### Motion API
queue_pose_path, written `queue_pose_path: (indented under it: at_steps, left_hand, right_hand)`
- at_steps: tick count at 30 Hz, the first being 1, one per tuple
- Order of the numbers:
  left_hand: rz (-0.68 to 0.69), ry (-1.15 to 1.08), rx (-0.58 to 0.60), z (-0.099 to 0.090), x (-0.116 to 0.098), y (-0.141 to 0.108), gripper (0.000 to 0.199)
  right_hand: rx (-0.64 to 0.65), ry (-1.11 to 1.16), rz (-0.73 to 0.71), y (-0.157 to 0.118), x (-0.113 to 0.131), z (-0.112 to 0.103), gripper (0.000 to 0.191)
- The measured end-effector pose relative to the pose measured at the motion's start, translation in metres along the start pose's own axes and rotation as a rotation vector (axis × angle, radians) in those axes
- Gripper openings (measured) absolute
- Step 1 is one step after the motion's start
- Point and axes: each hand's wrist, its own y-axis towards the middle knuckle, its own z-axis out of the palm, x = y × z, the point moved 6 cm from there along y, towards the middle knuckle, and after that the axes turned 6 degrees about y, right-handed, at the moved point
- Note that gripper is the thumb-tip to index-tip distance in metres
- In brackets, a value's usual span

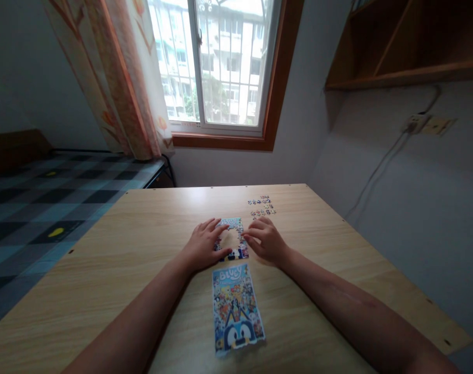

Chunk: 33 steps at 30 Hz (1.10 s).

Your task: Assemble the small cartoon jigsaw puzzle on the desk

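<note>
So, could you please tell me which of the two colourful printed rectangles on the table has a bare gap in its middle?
The far one, the partly built puzzle between both hands; the nearer picture card is fully printed.

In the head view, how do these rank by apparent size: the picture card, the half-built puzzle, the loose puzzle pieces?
1. Picture card: largest, though it is nearest the camera, which flatters it.
2. Half-built puzzle: smaller, partly covered by the left hand and right hand.
3. Loose puzzle pieces: smallest group, and farthest.
</note>
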Motion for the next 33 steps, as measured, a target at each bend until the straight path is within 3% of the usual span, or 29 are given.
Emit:
queue_pose_path:
  at_steps: [7, 9, 11, 18, 27, 33]
  left_hand:
    - [-0.059, -0.013, -0.055, -0.003, 0.008, 0.002, 0.058]
    - [-0.123, 0.008, -0.093, -0.004, 0.014, 0.003, 0.055]
    - [-0.206, 0.032, -0.131, -0.006, 0.02, 0.002, 0.053]
    - [-0.483, 0.148, -0.155, -0.012, 0.035, -0.004, 0.052]
    - [-0.575, 0.104, -0.128, -0.009, 0.045, -0.005, 0.051]
    - [-0.573, 0.06, -0.168, -0.01, 0.049, -0.005, 0.048]
  right_hand:
    - [-0.441, -0.146, 0.496, -0.018, -0.103, -0.071, 0.035]
    - [-0.456, -0.148, 0.69, -0.031, -0.137, -0.074, 0.042]
    - [-0.385, -0.139, 0.832, -0.04, -0.161, -0.068, 0.05]
    - [-0.208, -0.166, 0.824, -0.042, -0.181, -0.043, 0.059]
    - [-0.072, -0.222, 0.832, -0.036, -0.193, -0.034, 0.045]
    - [0.031, -0.2, 0.754, -0.018, -0.204, -0.031, 0.049]
